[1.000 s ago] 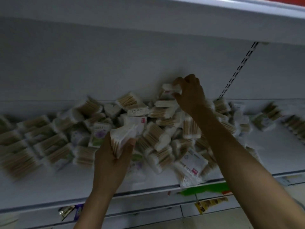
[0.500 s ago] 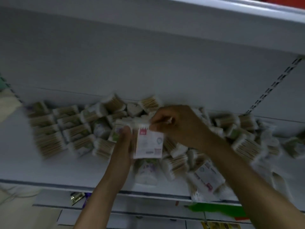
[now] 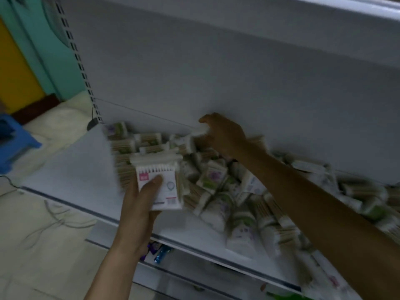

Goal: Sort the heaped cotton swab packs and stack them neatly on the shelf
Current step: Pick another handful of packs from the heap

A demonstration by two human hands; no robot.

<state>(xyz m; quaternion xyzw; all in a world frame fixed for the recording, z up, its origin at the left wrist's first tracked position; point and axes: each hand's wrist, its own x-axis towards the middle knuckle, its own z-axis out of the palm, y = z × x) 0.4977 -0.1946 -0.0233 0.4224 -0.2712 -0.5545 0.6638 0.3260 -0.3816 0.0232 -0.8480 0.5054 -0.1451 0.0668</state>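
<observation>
we see swab packs (image 3: 216,185) heaped loose along the shelf (image 3: 71,169) back, wooden sticks, green/purple labels; one white-labelled pack (image 3: 168,198) w/ pink square is held upright front-left.

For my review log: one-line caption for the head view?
Left hand holds a white swab pack while the right hand reaches into the heaped packs on the shelf.

Dim, flat, grey-blue light throughout, with no glare. Motion blur smears the heaped swab packs (image 3: 216,180), worst at the far right; the pack (image 3: 160,185) in the left hand (image 3: 140,202) is sharper. Wide-angle distortion bends the shelf (image 3: 71,169) edge and the slotted upright (image 3: 80,68) on the left.
</observation>
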